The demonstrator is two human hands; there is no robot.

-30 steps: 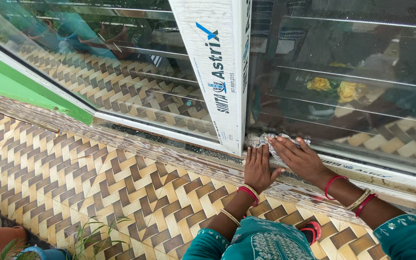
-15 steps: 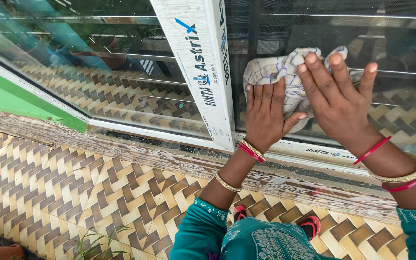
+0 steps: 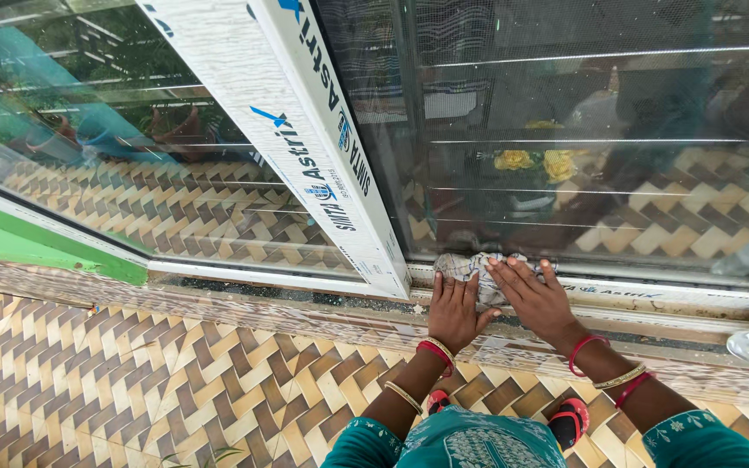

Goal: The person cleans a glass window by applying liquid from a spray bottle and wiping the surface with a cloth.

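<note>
My left hand (image 3: 454,310) and my right hand (image 3: 533,296) lie flat, side by side, on a crumpled white checked cloth (image 3: 477,270). They press it against the bottom of the glass pane (image 3: 582,147), where the glass meets the white lower frame (image 3: 652,290). The fingers of both hands are stretched out over the cloth rather than curled around it. Most of the cloth is hidden under my palms. Red and gold bangles circle both wrists. A white upright frame bar (image 3: 305,147) runs down just left of my left hand.
A second glass pane (image 3: 132,191) lies to the left of the bar, with a green wall edge (image 3: 36,251) beyond it. A stone sill (image 3: 244,303) runs below the window. The floor (image 3: 149,390) has brown and cream zigzag tiles. My sandalled feet (image 3: 565,418) stand below.
Half a second ago both hands held the cloth high on the glass. They have slid down to the bottom edge of the pane, where they also were a second ago.
</note>
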